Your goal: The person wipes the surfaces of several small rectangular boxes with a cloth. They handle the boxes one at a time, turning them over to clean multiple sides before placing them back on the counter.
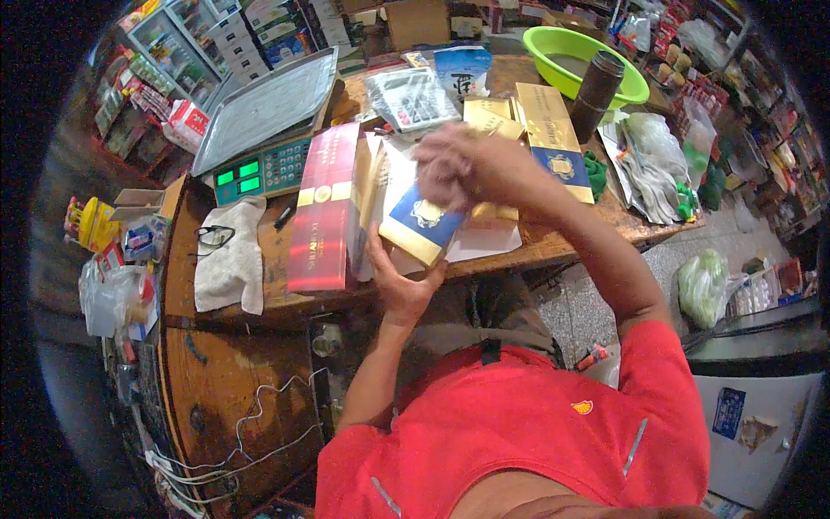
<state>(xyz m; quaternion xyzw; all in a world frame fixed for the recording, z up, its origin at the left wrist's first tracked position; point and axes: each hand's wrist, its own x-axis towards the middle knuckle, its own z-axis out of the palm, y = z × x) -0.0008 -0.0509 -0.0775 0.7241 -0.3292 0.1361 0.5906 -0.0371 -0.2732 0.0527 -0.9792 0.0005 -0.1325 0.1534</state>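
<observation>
My left hand (403, 283) grips the near end of a gold and blue cardboard box (418, 227), fingers on one side and thumb on the other. The box is tilted, and its far part is hidden. My right hand (454, 162), blurred by motion with its fingers curled, is over the upper end of the box; whether it holds anything cannot be made out. White paper (486, 241) lies beneath. To the left is a long red and gold carton (324, 207). Beyond my right wrist stand a gold and blue carton (551, 136) and smaller gold packs (489, 113).
A scale (266, 110) with a lit display stands at the back left. Nearer are a cloth (230, 266) with glasses (215, 237) and a black marker (283, 217). A bagged calculator (412, 97), dark bottle (596, 91), green basin (545, 48) and gloves (652, 185) occupy the table's far side and right.
</observation>
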